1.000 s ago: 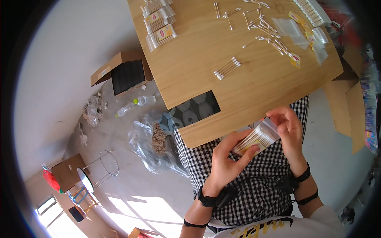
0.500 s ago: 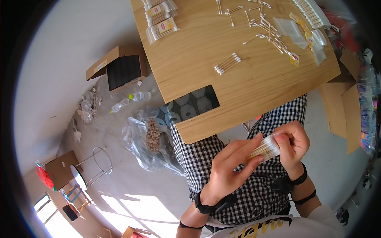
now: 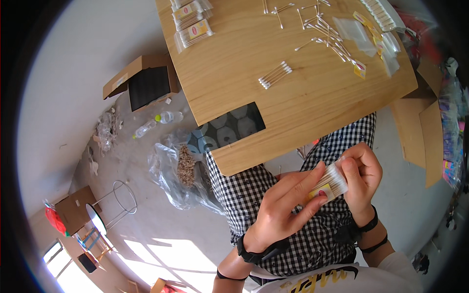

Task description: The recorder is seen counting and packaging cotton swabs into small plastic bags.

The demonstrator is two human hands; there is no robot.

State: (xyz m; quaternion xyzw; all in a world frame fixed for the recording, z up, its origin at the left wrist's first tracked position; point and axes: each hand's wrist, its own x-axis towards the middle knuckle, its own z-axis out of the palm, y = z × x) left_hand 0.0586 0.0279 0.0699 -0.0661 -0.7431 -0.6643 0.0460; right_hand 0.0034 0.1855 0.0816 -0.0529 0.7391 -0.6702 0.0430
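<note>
Above my lap I hold a small clear packet of cotton swabs (image 3: 333, 181) with a yellow label. My left hand (image 3: 292, 201) grips its left end between thumb and fingers. The fingers of my right hand (image 3: 360, 177) pinch the packet's upper right end, where the white tips show through the plastic. Nearest on the wooden table (image 3: 312, 122) lies a small row of loose cotton swabs (image 3: 275, 75). Farther back is a scattered heap of swabs (image 3: 328, 35), with a yellow card (image 3: 359, 69) at its near end.
Filled swab packets (image 3: 194, 32) lie at the table's far left. Empty clear bags (image 3: 355, 34) and a tray of swabs (image 3: 378, 14) are at the far right. Cardboard boxes (image 3: 149, 80) stand beside the table. A plastic sack (image 3: 168, 178) and bottles (image 3: 170, 117) are on the floor.
My right fingers have shifted slightly at the packet's end, and more of its yellow label shows. Both hands still hold it. The whole view has moved a little.
</note>
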